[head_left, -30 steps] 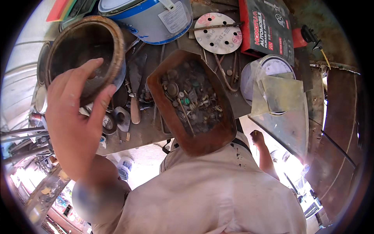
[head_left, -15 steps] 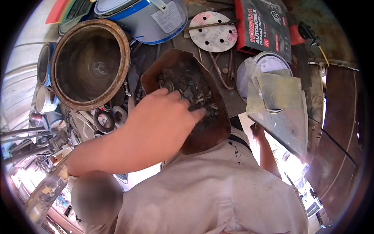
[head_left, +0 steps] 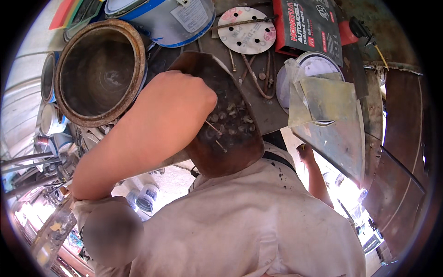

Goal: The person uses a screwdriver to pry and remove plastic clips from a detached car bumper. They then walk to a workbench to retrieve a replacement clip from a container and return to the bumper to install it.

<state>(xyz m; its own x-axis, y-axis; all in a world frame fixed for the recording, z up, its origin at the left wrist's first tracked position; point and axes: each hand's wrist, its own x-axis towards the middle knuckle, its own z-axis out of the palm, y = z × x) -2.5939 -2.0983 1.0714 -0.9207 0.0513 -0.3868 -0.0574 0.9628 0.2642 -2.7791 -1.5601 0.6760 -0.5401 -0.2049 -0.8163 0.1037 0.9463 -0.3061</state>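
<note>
A brown, rust-stained metal tray (head_left: 226, 164) tilts against the front of my shirt. Small dark hardware (head_left: 235, 115) lies inside it, some pieces looking like caps or nuts. Two thin pins or nails (head_left: 217, 130) stick out by my left hand. That left hand (head_left: 184, 104) reaches across from the left over the tray's far left part, knuckles up and fingers curled down. Its fingertips, and anything they hold, are hidden. Low at my right side, beyond the bench edge, my right hand (head_left: 304, 153) is closed in a fist; what it may hold is too small to name.
Left of the tray stands a rusty-rimmed round pot (head_left: 99, 115); behind is a blue and grey bucket (head_left: 184, 23). A perforated sanding disc (head_left: 247, 34), bent rods (head_left: 258, 81) and a red-black box (head_left: 307, 32) lie at the back. Abrasive sheets (head_left: 327, 99) rest on a can lid at right.
My left hand has drawn away from the middle of the hardware toward the tray's far left side, its fingers curling out of sight. Pins and hardware it covered now show. The right hand hardly differs.
</note>
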